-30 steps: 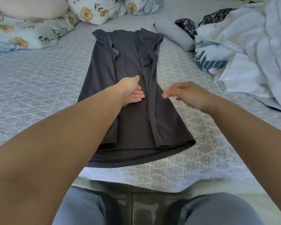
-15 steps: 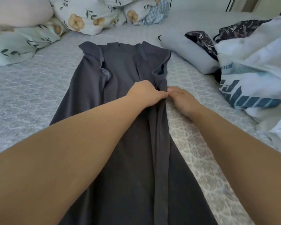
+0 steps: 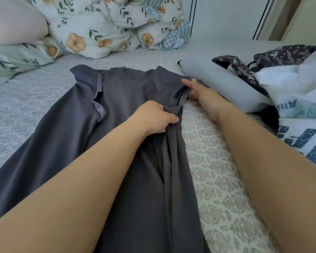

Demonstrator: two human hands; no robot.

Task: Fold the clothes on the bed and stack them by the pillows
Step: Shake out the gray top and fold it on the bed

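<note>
Mid-bed, toward twelve o'clock, my left hand (image 3: 154,117) and right hand (image 3: 201,95) both grip the grey garment's (image 3: 131,92) right edge mid-fold; next, I reckon, lay it inward flat.

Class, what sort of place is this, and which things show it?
Most likely a bedroom: a bed with a patterned cover, floral pillows at its head, and clothes piled at the right.

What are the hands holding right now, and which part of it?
Both hold the dark grey garment by its folded-in right edge: the left hand grips the bunched fold midway along it, the right hand pinches the edge nearer the top corner.
</note>
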